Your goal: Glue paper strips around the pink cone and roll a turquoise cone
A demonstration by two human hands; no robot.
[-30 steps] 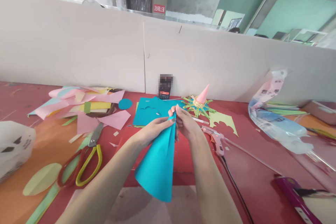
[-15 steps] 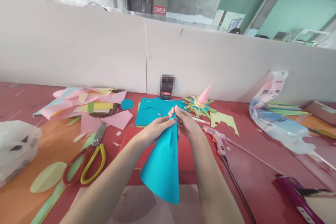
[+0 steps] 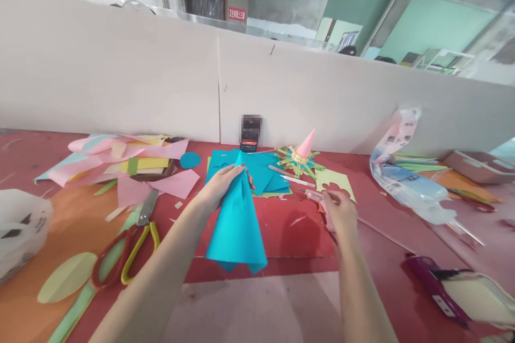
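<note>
A blue paper cone (image 3: 237, 225), rolled from a sheet, stands point-up over the red table, its wide end toward me. My left hand (image 3: 227, 182) is closed around it near the tip, pinching the overlapping edges. Off to the right, my right hand (image 3: 338, 206) has its fingers curled on the pink hot glue gun (image 3: 316, 196), which lies on the table with its nozzle pointing left. The hand covers much of the gun's handle. Behind the cone are blue paper sheets (image 3: 265, 171) and a white pen (image 3: 298, 181).
A pink cone sits on a woven green star piece (image 3: 300, 159) at the back. To the left lie scissors (image 3: 139, 246), paper scraps (image 3: 120, 158) and a white plastic bag (image 3: 24, 230). A purple tool (image 3: 432, 284) and a clear plastic wrapper (image 3: 418, 182) lie right. A white partition (image 3: 120, 75) stands behind.
My right hand has let go of the cone and moved right to the glue gun. My left hand keeps the cone, which has shifted left and turned. The view has moved slightly.
</note>
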